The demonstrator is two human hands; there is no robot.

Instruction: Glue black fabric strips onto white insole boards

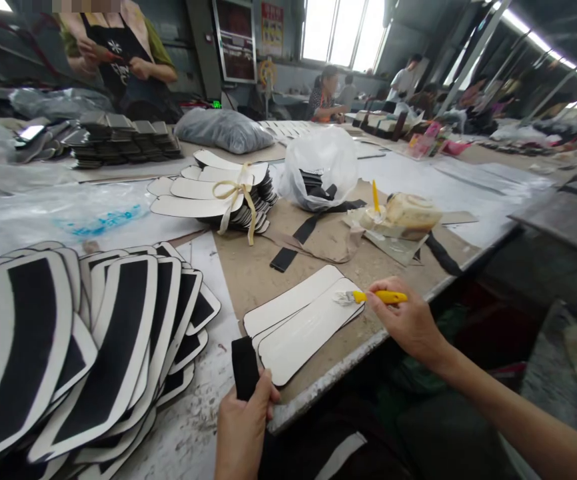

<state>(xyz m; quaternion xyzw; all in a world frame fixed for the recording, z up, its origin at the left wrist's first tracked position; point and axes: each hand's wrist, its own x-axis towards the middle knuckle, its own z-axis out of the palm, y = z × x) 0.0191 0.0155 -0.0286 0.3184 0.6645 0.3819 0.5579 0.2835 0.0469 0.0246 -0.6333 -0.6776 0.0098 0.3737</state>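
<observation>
My right hand (406, 320) is closed on a small brush with a yellow handle (388, 297). Its whitish bristles rest on the far end of a white curved-edge panel (308, 330), whose surface looks glossy and wet in places. Beneath that panel lies a second white panel (288, 300), partly covered. My left hand (248, 420) grips a black strip (244, 367) between thumb and fingers, close to the near corner of the top panel. Part of the strip is hidden by the hand.
Piles of white panels with black strips (123, 333) spread over the left. Behind the work lie a tied bundle of panels (208, 193), a plastic bag of black strips (321, 167) and a glue-crusted container (408, 217) with another yellow brush (376, 197). A co-worker (118, 60) stands across the table.
</observation>
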